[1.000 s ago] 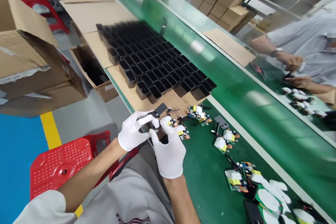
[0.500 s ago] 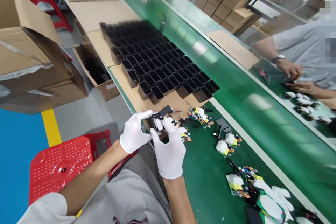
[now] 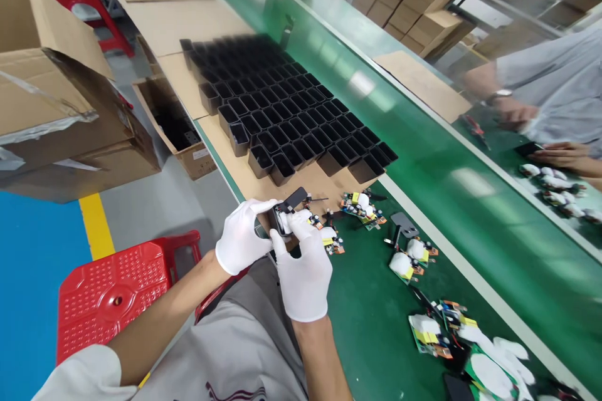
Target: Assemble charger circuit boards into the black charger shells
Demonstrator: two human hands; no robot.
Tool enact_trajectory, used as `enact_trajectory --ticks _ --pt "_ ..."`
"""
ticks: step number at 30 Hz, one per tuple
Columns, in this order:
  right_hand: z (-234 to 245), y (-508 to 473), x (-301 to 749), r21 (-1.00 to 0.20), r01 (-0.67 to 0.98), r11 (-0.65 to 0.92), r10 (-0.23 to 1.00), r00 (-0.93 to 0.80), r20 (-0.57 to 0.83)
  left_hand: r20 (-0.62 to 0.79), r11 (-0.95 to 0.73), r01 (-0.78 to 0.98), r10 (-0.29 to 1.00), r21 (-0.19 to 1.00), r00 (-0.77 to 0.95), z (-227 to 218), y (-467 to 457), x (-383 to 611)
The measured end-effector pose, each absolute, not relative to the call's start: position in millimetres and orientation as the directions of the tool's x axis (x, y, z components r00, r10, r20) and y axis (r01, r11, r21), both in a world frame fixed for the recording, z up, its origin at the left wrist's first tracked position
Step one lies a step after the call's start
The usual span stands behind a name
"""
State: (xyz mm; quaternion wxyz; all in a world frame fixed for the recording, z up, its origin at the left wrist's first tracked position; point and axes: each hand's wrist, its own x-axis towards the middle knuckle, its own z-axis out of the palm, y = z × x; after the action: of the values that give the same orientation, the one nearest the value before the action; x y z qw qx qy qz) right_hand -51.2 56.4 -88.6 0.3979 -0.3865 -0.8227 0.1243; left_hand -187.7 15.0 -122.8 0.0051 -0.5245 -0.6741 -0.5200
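Just below centre frame, both gloved hands clamp one small black housing [image 3: 283, 220]. The left hand [image 3: 242, 237] cups it, seemingly so the right hand [image 3: 303, 269] can press at its open end. Above them, empty black shells [image 3: 291, 119] stand mouth-up on cardboard [image 3: 235, 166] (packed edge to edge). Circuit boards [image 3: 362, 205] lie loose on the green belt [image 3: 376, 301] at lower right.

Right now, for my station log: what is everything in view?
belt: one, green, centre to right
housings: many, black, rows on cardboard beside the belt
boards: several, green and white, on the mat at right
cartons: two open, brown, floor at left
stool: one, red, lower left
co-worker's hands: two, bare, across the belt
case: one, black, held in both hands
left hand: white glove, grips the case
right hand: white glove, fingers on the case
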Motion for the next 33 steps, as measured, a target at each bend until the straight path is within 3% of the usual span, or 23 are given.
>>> enact_trajectory --ticks 8,14,21,28,33 --pt "-89.0 53.6 -50.6 -0.487 0.625 0.610 0.760 -0.288 0.583 0.574 -0.114 0.719 0.691 0.686 -0.438 -121.1 16.3 -186.0" --pt "-90.6 56.5 -53.1 -0.471 0.559 0.683 0.723 -0.421 0.548 0.582 -0.121 0.720 0.686 0.684 -0.438 -120.2 17.0 -185.5" --pt "-83.1 56.8 -49.5 -0.550 0.582 0.598 0.780 -0.267 0.566 0.576 -0.125 0.714 0.693 0.689 -0.434 -120.5 16.1 -184.9" --pt "-86.6 57.0 -51.6 -0.462 0.575 0.675 0.722 -0.386 0.575 0.534 -0.075 0.711 0.716 0.699 -0.450 -123.7 15.7 -184.8" --pt "-86.4 54.4 -52.3 -0.504 0.549 0.667 0.727 -0.330 0.602 0.555 -0.107 0.715 0.712 0.691 -0.430 -123.6 15.3 -185.7"
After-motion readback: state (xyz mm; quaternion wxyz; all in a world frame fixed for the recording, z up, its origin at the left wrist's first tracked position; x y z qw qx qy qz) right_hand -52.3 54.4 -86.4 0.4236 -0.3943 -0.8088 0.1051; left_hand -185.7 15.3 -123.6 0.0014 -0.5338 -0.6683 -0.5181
